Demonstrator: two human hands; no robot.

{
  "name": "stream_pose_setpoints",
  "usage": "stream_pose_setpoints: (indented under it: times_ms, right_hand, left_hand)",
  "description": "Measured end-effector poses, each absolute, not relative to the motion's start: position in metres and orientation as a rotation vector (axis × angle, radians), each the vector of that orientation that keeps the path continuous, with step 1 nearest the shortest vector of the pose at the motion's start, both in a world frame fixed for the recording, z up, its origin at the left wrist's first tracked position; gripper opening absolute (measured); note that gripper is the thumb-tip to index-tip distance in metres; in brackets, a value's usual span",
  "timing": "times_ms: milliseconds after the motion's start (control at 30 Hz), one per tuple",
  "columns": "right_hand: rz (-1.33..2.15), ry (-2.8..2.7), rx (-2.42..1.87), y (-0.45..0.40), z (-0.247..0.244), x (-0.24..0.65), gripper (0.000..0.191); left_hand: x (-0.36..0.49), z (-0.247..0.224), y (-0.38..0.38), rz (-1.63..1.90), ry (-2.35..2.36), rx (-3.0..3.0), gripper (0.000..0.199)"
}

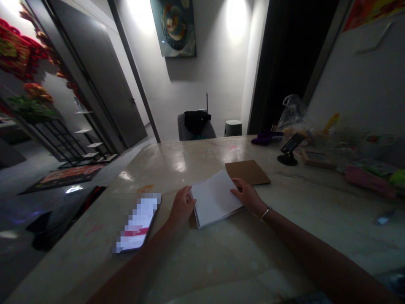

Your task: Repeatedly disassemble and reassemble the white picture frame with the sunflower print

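A stack of white paper [217,200] lies on the marbled table [202,270] in front of me. My left hand [183,205] grips the stack's left edge, thumb on top and fingers at the side. At the right edge, my right hand [248,195] pinches the paper between thumb and fingers, and the top sheet bows up slightly near it. A bracelet is on my right wrist. Just behind the paper and partly under its far right corner lies a brown cardboard sheet [248,171].
Left of my left hand lies a phone [137,223] with a lit, blurred screen. A black phone stand [289,150], a purple item [265,137], a wooden frame [318,158] and a plastic bag [292,114] stand at the back right. A chair [196,126] is beyond the table.
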State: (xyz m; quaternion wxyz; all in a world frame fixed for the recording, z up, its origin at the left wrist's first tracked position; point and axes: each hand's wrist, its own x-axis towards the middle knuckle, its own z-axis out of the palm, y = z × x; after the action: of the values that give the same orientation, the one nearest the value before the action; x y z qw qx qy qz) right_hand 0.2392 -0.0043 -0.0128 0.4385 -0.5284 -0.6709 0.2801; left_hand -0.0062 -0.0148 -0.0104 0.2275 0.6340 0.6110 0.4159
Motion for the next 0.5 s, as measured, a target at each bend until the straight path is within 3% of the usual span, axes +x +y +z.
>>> stream_pose_setpoints:
  times_ms: [500]
  right_hand:
    - [0.534, -1.823, -1.368, -0.0089, -0.0118, 0.2382, 0.03]
  left_hand:
    - [-0.0076, -0.0097, -0.0145, 0.86, 1.732, 2.001, 0.045]
